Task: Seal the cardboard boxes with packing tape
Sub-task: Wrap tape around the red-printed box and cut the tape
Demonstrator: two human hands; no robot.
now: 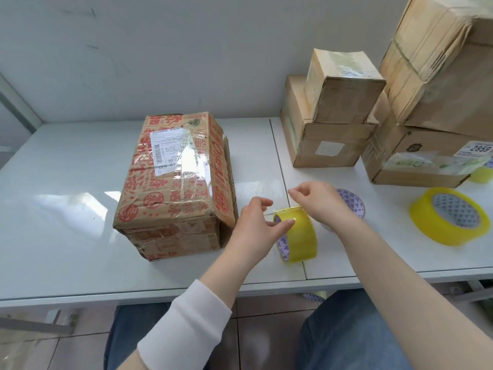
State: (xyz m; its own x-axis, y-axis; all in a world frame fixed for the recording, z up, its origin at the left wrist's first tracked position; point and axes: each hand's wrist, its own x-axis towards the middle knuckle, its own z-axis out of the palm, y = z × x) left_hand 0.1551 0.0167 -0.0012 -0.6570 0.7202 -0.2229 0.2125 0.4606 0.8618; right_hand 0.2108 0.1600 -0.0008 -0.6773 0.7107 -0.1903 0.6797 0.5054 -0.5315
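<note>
Left hand presses straight fingers against a yellow tape roll standing on edge on a white table. Right hand, just above the roll, pinches thumb to forefinger; whether tape lies between them cannot be told. A red-printed cardboard box sits left of the roll, with 1 flap ajar. Stacked boxes stand behind it to the right.

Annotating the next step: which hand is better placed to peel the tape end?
Right, probably. The right hand sits over the top of the tape roll, fingertips pinched; the left hand rests on the roll, steadying it.
</note>
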